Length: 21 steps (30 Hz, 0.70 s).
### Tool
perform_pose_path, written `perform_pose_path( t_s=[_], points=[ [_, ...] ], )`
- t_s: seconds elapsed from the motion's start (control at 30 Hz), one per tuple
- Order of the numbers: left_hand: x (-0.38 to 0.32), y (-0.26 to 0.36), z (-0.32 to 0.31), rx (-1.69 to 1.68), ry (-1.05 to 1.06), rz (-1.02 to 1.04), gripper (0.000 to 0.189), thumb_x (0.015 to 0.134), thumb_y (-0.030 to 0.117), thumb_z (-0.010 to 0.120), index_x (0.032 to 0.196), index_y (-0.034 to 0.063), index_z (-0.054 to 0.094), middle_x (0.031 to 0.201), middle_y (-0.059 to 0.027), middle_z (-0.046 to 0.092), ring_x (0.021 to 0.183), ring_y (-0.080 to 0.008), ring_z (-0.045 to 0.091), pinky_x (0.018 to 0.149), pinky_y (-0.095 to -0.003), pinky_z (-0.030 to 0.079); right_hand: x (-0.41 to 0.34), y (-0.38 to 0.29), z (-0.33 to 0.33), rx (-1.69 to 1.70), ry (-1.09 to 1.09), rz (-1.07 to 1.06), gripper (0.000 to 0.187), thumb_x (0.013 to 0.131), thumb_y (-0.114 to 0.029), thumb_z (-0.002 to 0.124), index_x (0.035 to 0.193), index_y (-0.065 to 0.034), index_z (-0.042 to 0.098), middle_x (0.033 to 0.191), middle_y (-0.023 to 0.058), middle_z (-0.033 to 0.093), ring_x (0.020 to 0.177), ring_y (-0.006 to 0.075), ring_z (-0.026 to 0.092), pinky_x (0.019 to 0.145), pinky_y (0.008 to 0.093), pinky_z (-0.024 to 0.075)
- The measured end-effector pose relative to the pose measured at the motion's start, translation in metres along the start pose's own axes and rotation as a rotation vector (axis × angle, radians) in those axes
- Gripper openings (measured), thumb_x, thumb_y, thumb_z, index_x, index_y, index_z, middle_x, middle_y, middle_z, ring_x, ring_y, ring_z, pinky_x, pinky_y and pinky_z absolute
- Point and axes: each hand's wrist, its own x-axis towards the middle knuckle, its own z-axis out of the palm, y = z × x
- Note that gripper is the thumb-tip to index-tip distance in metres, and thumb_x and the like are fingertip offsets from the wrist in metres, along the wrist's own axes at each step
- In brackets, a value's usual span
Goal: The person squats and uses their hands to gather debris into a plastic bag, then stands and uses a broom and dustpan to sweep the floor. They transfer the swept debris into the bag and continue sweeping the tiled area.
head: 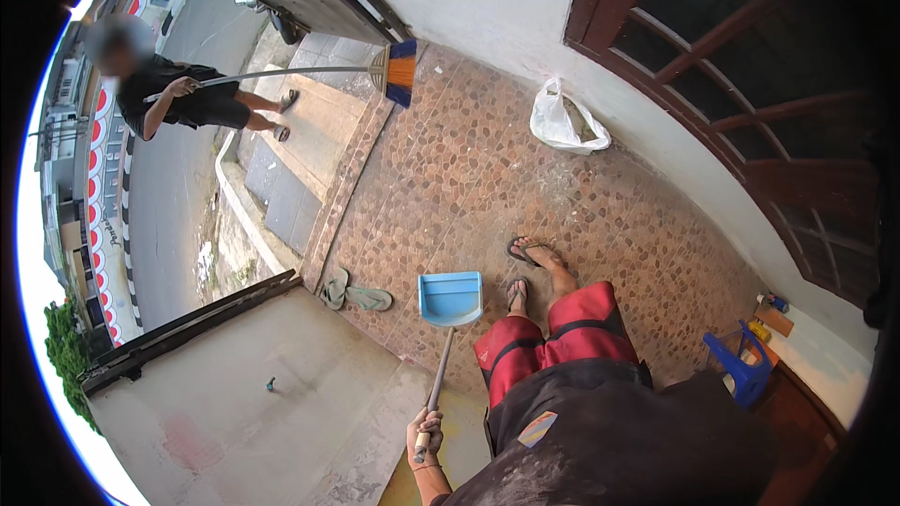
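Note:
My left hand (425,432) grips the end of a grey dustpan handle (441,369). At the far end of this handle is the blue plastic dustpan (451,297), left of my sandalled feet, its inside facing up. I cannot tell whether the pan touches the floor. My right hand is out of view. Ahead of me, a white plastic bag (566,119) with something in it sits near the wall. Pale dust and small bits (562,186) lie on the tiles between the bag and my feet.
A person (183,95) beyond the threshold holds a long-handled broom (395,74), its orange and blue bristles over the tile edge. Green flip-flops (355,293) lie by the low wall (274,429) with a tap. To the right stand a blue plastic stool (744,365) and a brown framed door (738,84).

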Motion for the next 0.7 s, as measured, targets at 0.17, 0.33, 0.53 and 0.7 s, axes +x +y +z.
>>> perform_pose_path(
  t_s=[0.17, 0.33, 0.53, 0.7],
  points=[
    [0.038, -0.007, 0.021, 0.185, -0.117, -0.249, 0.021, 0.103, 0.017, 0.038, 0.108, -0.0039, 0.041, 0.075, -0.0076, 0.042, 0.052, -0.0096, 0.044, 0.04, -0.0159, 0.042, -0.061, -0.05, 0.005, 0.663, 0.778, -0.008, 0.025, 0.095, -0.014, 0.049, 0.117, -0.0054, 0.06, 0.104, 0.0117, 0.065, 0.086, 0.0224, 0.064, 0.078, 0.0343, 0.0499],
    [0.081, 0.0, 0.056, 0.395, -0.152, -0.36, 0.025, 0.103, 0.017, 0.038, 0.111, -0.0065, 0.041, 0.074, -0.0066, 0.04, 0.055, -0.0107, 0.045, 0.042, -0.0168, 0.043, -0.087, -0.081, 0.045, 0.937, 0.71, -0.273, 0.026, 0.096, -0.016, 0.05, 0.118, -0.0057, 0.059, 0.1, 0.0114, 0.066, 0.09, 0.021, 0.064, 0.081, 0.0352, 0.05],
    [0.127, -0.037, 0.103, 0.438, -0.065, -0.546, 0.026, 0.103, 0.022, 0.037, 0.095, -0.0031, 0.038, 0.071, -0.0067, 0.042, 0.053, -0.011, 0.048, 0.043, -0.0194, 0.049, -0.123, -0.033, 0.194, 0.974, 0.685, 0.06, 0.029, 0.095, -0.021, 0.052, 0.118, -0.0042, 0.058, 0.101, 0.0119, 0.065, 0.086, 0.0238, 0.063, 0.078, 0.0366, 0.0504],
    [0.15, -0.082, 0.112, 0.501, -0.009, -0.522, 0.024, 0.102, 0.019, 0.04, 0.092, -0.0024, 0.036, 0.072, -0.0088, 0.047, 0.049, -0.0117, 0.051, 0.044, -0.0181, 0.052, -0.146, -0.004, 0.329, 1.263, 0.608, 0.344, 0.036, 0.093, -0.023, 0.055, 0.124, -0.0044, 0.058, 0.1, 0.0141, 0.065, 0.084, 0.0276, 0.062, 0.077, 0.04, 0.0511]
  ],
)
